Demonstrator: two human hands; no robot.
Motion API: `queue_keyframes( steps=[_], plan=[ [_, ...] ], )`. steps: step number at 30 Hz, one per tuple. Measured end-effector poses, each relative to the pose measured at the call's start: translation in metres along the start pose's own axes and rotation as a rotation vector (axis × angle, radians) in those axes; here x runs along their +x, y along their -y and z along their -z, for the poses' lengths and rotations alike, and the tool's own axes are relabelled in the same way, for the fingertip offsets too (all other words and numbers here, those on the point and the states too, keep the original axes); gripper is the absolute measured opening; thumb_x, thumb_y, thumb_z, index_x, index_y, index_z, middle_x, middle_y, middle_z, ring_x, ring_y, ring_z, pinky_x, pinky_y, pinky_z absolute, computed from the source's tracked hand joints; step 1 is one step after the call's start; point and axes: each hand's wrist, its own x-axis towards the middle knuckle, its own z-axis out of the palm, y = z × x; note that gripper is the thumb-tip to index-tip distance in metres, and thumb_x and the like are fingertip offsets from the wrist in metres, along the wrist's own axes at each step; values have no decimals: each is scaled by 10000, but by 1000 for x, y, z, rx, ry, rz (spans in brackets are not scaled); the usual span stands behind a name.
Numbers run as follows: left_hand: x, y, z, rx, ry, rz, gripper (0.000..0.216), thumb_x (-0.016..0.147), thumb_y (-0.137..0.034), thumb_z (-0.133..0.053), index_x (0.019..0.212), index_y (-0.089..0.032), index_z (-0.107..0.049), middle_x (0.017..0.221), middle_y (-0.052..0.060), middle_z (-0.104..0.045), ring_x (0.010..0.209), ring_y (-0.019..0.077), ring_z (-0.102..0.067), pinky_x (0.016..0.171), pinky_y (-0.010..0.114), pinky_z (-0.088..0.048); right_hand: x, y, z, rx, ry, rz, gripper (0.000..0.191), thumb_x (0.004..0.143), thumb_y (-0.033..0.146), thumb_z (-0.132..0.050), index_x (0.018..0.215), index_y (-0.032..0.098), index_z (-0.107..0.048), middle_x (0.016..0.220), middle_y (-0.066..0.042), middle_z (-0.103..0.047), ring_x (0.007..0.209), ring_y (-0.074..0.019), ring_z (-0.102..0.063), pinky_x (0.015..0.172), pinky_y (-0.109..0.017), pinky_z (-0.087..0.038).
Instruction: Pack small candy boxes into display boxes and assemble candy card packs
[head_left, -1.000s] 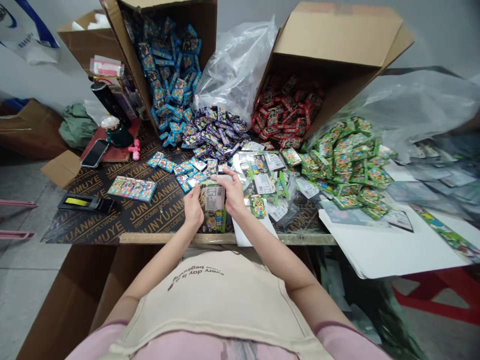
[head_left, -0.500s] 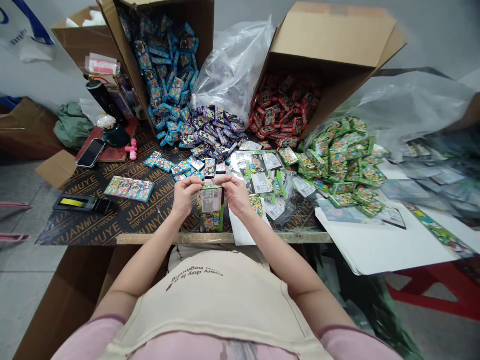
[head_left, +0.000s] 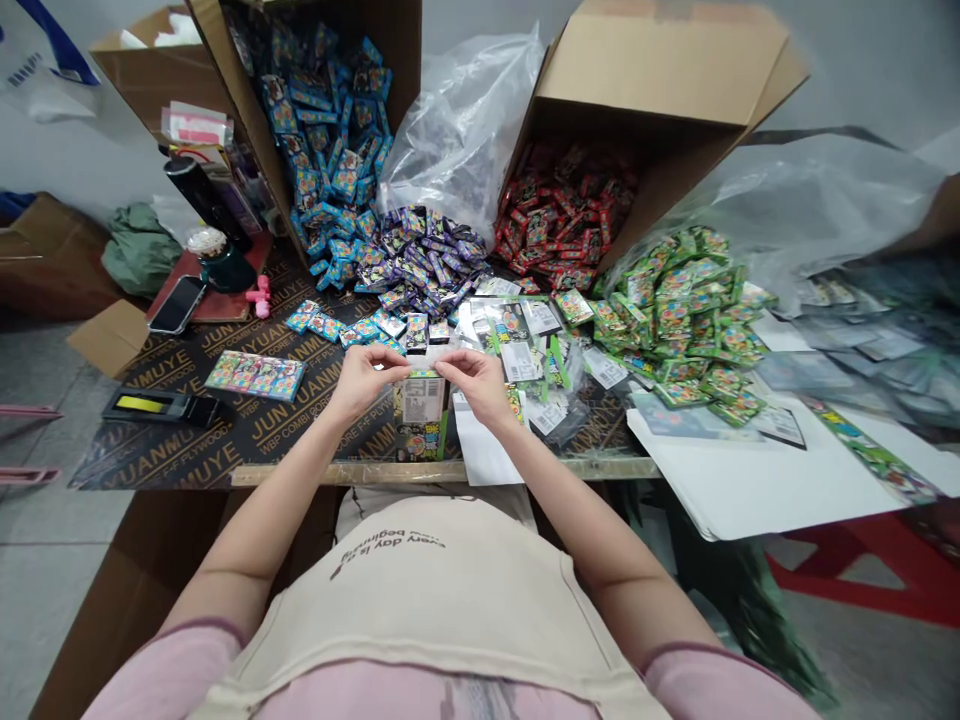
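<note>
A flat printed pouch [head_left: 421, 420], dark with green edges and a pale barcode label, lies near the table's front edge. My left hand [head_left: 366, 380] pinches its far edge at the left corner. At the opposite corner my right hand [head_left: 478, 382] pinches the same edge between thumb and forefinger. Just beyond my fingers sit small blue packs [head_left: 367, 330] and a couple of dark purple ones. More printed pouches with barcode labels [head_left: 521, 360] are spread to the right of my right hand, partly over a white sheet [head_left: 487, 445].
Blue packs [head_left: 330, 160] and red packs [head_left: 559, 215] spill from cardboard boxes, with purple packs [head_left: 424, 255] between. Green packs [head_left: 690, 320] are heaped at right, near white sheets [head_left: 750, 490]. A tape dispenser [head_left: 161, 407], a row of packs [head_left: 256, 375] and a phone [head_left: 178, 304] are at left.
Both hands remain at the pouch's far edge, with the fingertips shifted slightly along it. The whole view has moved a little; the heaps look the same.
</note>
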Motion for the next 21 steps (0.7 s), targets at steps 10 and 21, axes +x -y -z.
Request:
queue_keyframes(
  steps=[10, 21],
  plan=[
    [-6, -2, -3, 438, 166, -457, 65, 783, -162, -668, 734, -173, -709, 733, 36, -673, 682, 151, -610, 659, 273, -452, 1, -7, 36, -313, 248, 136, 445, 943, 529, -433, 909, 217, -749, 1020, -66, -731, 1007, -224, -646, 922, -382, -450],
    [-10, 2, -14, 390, 80, -410, 97, 801, -217, -686, 716, -174, -670, 757, 41, -655, 735, 177, -615, 705, 309, -461, 5, -69, 81, -1366, 327, 21, 98, 844, 201, -630, 807, 184, -718, 915, -98, -655, 993, -261, -480, 837, -383, -231]
  ],
)
